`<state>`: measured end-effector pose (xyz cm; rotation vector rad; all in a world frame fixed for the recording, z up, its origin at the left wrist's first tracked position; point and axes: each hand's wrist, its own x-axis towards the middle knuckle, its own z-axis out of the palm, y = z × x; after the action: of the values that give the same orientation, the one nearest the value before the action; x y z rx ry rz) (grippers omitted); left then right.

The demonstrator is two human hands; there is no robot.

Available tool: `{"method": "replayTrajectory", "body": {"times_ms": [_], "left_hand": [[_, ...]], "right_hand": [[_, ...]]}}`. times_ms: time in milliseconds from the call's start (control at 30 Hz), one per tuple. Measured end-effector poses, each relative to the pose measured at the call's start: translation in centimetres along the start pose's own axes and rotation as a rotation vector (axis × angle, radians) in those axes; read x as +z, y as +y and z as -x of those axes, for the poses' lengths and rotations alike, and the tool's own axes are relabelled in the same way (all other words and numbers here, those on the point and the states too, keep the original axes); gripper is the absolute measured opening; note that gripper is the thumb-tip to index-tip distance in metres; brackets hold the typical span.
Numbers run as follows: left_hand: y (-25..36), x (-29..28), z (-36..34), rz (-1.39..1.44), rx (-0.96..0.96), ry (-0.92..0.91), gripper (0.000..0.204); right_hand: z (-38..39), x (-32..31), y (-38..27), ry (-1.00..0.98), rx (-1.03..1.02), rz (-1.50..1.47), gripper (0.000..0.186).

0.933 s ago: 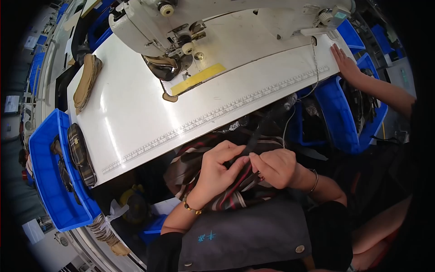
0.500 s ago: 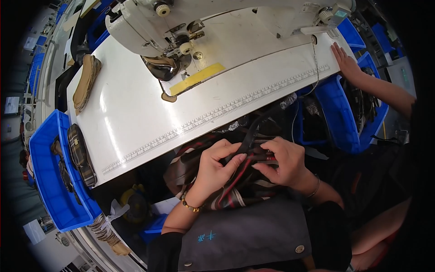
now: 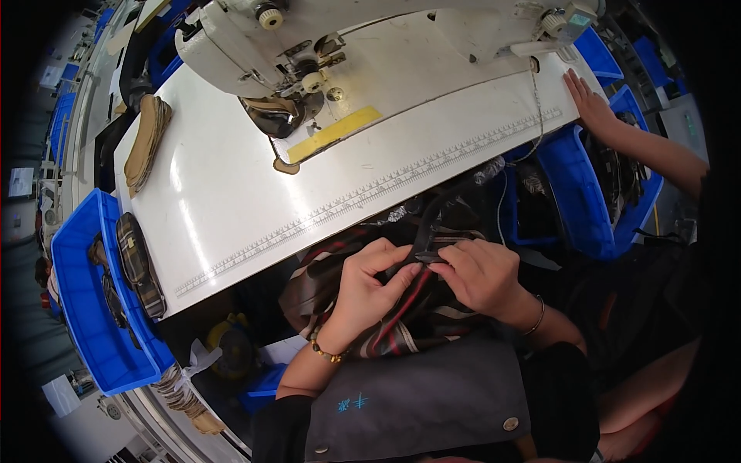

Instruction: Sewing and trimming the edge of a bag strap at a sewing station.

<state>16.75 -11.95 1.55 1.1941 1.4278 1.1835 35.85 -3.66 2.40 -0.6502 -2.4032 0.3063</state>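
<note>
Below the white table's front edge, a brown, red and cream striped fabric piece (image 3: 405,324) lies bunched over my lap. A dark strap (image 3: 427,228) runs down onto it. My left hand (image 3: 367,289) pinches the strap with thumb and forefinger. Close on its right, my right hand (image 3: 482,282) grips the same strap, thumb and fingertips pressed together on it; small parts of it are hidden by the fingers. Crumpled silvery material (image 3: 405,212) shows under the table edge, and a pale cord (image 3: 505,202) hangs at the right.
The sewing machine (image 3: 224,50) stands on the white table (image 3: 224,185), near tan cut pieces (image 3: 147,139). Blue bins (image 3: 100,339) sit at both sides; a plaid piece (image 3: 139,262) lies at the left edge. A co-worker's hand (image 3: 587,104) rests on the table's right end.
My right hand has shifted slightly up and right, opened a little around the fabric, then closed its fingertips on the dark strap beside my left hand, which has barely moved.
</note>
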Motion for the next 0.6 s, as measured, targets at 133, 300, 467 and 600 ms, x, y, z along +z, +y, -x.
{"method": "replayTrajectory", "body": {"times_ms": [133, 300, 467, 600], "left_hand": [[0.0, 0.0, 0.1, 0.011, -0.018, -0.001, 0.026], [0.0, -0.3, 0.0, 0.029, -0.028, -0.018, 0.025], [0.0, -0.3, 0.0, 0.049, -0.040, -0.028, 0.026], [-0.5, -0.7, 0.0, 0.119, -0.061, -0.065, 0.030]], "right_hand": [[0.1, 0.0, 0.2, 0.027, -0.059, -0.020, 0.024], [0.4, -0.5, 0.0, -0.009, -0.159, -0.109, 0.024], [0.2, 0.5, 0.6, 0.066, -0.055, -0.020, 0.026], [0.3, -0.4, -0.1, -0.024, -0.101, -0.130, 0.027]]}}
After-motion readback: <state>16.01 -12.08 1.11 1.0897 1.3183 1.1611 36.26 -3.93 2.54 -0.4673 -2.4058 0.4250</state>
